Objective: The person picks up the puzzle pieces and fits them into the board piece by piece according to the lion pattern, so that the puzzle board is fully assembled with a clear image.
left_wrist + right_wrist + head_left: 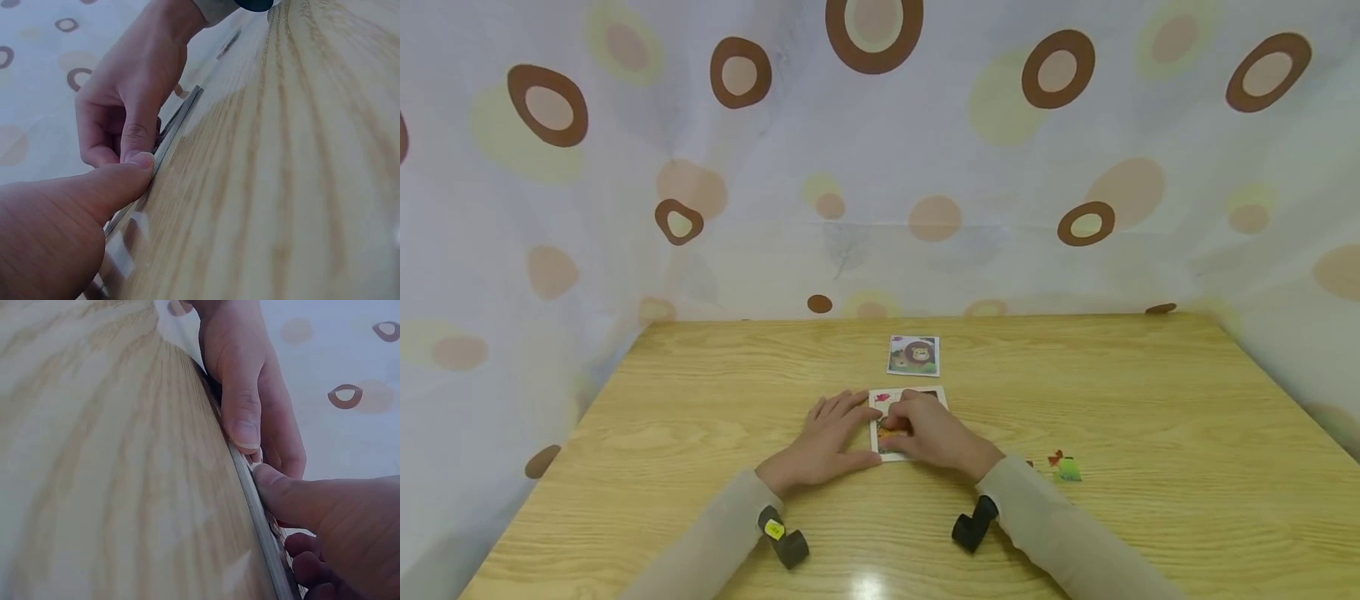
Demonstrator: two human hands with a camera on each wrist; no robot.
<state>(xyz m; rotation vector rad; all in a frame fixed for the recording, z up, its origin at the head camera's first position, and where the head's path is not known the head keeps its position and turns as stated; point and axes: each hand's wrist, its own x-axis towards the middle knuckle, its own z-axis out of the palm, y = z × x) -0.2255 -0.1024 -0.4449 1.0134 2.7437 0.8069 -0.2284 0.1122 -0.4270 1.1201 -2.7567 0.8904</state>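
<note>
Left hand [826, 442] is spread, straight fingers at the puzzle board's [886, 400] left edge, probably so it won't skate across the surface [700, 400]. Right hand's [936, 429] curled over it, can't tell if pinching anything; lion card's [913, 356] just beyond, handy for reference I guess.

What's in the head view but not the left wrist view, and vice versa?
Only the head view shows the lion card plus printed faces of the puzzle board and red-and-green puzzle pieces. Only the left wrist view shows the board's side edge-on. Both show the left hand, right hand, wooden table and spotted backdrop.
</note>
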